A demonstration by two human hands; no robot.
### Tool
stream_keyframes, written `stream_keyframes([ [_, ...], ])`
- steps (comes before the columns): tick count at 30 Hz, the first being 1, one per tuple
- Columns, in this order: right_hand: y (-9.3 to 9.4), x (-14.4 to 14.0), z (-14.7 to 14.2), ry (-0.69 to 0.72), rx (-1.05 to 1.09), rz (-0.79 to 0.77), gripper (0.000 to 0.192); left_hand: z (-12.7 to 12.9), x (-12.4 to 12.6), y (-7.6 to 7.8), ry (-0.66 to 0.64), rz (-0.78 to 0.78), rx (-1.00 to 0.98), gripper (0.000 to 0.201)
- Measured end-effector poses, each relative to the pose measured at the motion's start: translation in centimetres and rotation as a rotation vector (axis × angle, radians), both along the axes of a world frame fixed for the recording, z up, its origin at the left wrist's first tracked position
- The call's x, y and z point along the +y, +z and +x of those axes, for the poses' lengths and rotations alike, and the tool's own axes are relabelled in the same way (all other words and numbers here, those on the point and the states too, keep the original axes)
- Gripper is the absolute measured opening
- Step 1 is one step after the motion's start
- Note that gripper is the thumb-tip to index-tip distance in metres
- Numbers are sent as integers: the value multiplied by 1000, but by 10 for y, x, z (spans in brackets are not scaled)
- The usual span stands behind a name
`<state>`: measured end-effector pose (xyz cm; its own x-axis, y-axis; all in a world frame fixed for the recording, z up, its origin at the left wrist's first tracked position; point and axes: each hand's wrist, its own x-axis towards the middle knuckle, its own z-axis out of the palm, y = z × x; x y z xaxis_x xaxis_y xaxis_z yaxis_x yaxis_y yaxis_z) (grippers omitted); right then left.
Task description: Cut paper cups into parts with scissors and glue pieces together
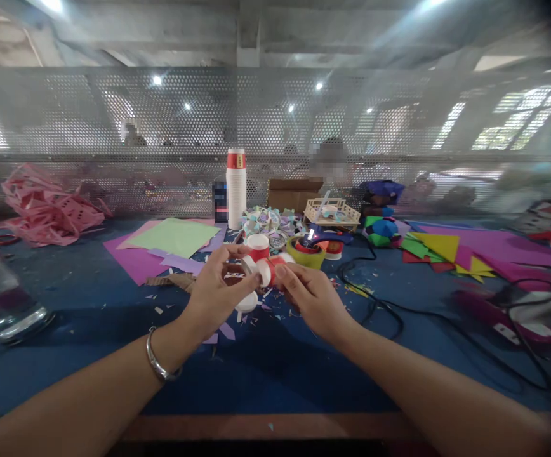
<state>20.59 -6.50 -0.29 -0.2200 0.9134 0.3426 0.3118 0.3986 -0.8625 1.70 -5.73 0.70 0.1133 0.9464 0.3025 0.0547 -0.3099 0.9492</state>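
Both hands meet over the blue felt-covered table [89, 304]. The left hand [216, 292] (a silver bangle [157, 362] on its wrist) and the right hand [314, 299] pinch a cluster of small red-and-white paper cups [262, 266] joined together. Behind it stand a tall stack of white paper cups [236, 188], coloured paper sheets [171, 241] and a black cable [380, 304].
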Motion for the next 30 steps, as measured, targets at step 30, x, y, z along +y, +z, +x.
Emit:
stream_keyframes([
  [30, 15, 8, 15, -246, -857, 192, 26, -13, 20, 4, 102, -49, -217, 31],
])
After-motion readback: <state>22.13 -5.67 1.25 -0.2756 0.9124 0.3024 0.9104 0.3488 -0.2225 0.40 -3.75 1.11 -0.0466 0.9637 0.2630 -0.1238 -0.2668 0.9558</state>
